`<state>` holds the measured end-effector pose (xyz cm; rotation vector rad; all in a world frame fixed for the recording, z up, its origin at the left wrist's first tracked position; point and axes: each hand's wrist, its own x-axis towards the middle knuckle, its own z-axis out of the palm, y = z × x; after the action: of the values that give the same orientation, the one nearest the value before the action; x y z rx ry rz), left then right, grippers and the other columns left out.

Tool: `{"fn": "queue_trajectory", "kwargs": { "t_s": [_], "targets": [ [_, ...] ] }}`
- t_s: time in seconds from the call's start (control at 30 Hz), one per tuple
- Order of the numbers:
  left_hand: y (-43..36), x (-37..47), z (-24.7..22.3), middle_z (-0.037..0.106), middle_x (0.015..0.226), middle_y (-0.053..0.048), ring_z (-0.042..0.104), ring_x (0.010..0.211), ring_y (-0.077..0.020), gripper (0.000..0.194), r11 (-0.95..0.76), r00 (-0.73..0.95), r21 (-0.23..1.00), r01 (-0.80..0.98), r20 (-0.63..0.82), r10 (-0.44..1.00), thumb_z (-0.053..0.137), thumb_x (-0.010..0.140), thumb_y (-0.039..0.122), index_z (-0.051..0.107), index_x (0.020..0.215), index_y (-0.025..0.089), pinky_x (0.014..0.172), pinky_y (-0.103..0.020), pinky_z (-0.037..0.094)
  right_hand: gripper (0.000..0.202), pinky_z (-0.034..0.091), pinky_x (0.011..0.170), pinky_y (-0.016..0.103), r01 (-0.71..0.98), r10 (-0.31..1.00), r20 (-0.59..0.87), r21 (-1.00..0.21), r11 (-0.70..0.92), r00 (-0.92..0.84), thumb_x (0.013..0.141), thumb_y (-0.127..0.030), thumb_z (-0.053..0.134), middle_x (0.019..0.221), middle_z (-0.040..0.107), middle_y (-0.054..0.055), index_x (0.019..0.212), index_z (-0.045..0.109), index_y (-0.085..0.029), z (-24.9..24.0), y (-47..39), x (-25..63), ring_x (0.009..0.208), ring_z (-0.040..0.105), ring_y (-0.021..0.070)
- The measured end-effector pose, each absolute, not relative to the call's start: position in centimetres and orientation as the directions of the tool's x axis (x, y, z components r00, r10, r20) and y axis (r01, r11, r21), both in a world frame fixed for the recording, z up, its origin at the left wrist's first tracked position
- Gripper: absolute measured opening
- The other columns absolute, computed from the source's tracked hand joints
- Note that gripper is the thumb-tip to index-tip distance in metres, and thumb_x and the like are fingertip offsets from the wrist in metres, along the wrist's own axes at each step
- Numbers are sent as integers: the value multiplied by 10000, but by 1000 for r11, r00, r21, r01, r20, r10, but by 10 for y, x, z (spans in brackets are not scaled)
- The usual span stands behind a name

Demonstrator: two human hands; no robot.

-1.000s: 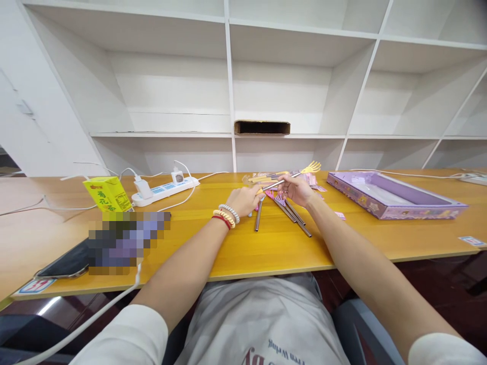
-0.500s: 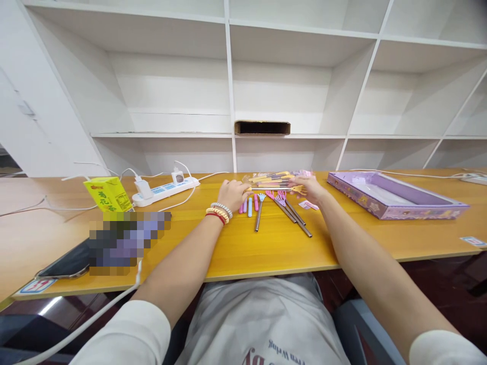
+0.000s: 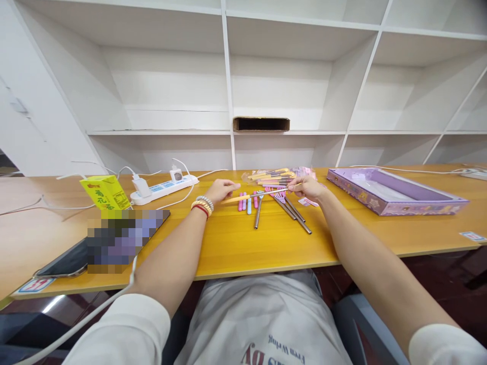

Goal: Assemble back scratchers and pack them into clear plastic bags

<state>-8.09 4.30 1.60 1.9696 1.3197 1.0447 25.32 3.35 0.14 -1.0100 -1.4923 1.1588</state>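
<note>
My right hand [image 3: 306, 187] pinches a back scratcher with a yellow handle [image 3: 236, 199] near the far end of its metal rod. Its claw end is hidden by the fingers. The handle points left, tilted slightly down. My left hand [image 3: 222, 190] is off it, fingers apart, just above the handle's end. Beneath the rod lie a blue-clawed back scratcher [image 3: 257, 213], several pink- and purple-clawed back scratchers [image 3: 292, 209], and small pink and blue handles [image 3: 249, 205]. Behind them, more yellow-handled back scratchers [image 3: 276, 176] rest in clear plastic.
A purple open box [image 3: 422, 209] stands on the table [image 3: 228, 253] at right. To the left are a yellow drink carton [image 3: 106, 192], a white power strip [image 3: 163, 189], a phone [image 3: 63, 258] and cables. White shelves [image 3: 171, 133] rise behind, holding a cardboard box [image 3: 261, 124].
My left hand has let go of the handle and moved left. The back scratcher has shifted left and tilted, and my right hand's grip now covers its claw end.
</note>
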Motion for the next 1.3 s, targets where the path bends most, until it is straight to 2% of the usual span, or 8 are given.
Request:
{"fn": "queue_trajectory", "kwargs": {
  "t_s": [0.13,0.23,0.47,0.63,0.73,0.9,1.2,1.3],
  "targets": [
    [43,-81,21,547,570,4,432,513,-84,363,-398,82,807,437,405,911,647,658,504,601,610,147,495,-227,319,279,172,369,202,-29,954,243,-970,242,-177,501,-286,823,561,615,42,637,647,-116,1,37,250,386,334,36],
    [42,-84,23,549,575,-5,422,475,-75,340,-360,157,862,357,325,933,643,670,472,582,604,144,450,-226,277,279,151,376,204,-72,949,260,-965,251,-176,512,-285,816,571,618,47,644,644,-110,4,36,250,381,319,30],
    [33,-95,24,259,443,89,184,387,-25,362,-200,365,958,204,115,924,740,610,394,469,556,160,404,-220,107,294,117,382,195,-26,949,153,-988,152,-276,516,-251,823,460,471,-47,732,673,-119,8,23,243,368,253,13],
    [28,-97,34,162,471,112,137,403,-16,386,-161,352,981,111,112,929,785,563,360,451,556,168,414,-214,87,273,110,370,192,-47,946,247,-969,243,-210,506,-263,831,423,401,-63,662,660,-118,16,18,233,365,231,10],
    [27,-96,39,179,465,105,156,407,-19,366,-223,320,969,104,179,930,784,559,363,480,549,158,419,-218,106,275,109,364,192,-70,941,286,-958,278,-183,506,-277,833,424,419,-51,653,666,-116,20,15,229,363,237,10],
    [28,-90,37,254,448,82,207,420,-41,310,-321,301,918,232,246,921,731,611,407,652,698,121,432,-234,147,273,114,346,187,-50,949,236,-972,230,-210,509,-282,836,439,455,-35,637,658,-119,20,13,226,349,242,7],
    [18,-67,37,319,428,68,248,426,-55,385,-409,299,845,344,314,901,683,655,448,716,812,98,433,-232,187,262,108,342,184,-79,954,214,-976,202,-209,491,-254,838,435,434,-40,612,645,-123,22,11,216,359,245,10],
    [13,-61,40,410,430,46,317,440,-70,400,-466,266,785,408,386,883,671,666,448,737,855,102,446,-233,250,252,108,347,183,-116,957,212,-975,192,-200,491,-241,835,434,420,-45,606,641,-127,23,10,215,369,238,10]
  ]
}}
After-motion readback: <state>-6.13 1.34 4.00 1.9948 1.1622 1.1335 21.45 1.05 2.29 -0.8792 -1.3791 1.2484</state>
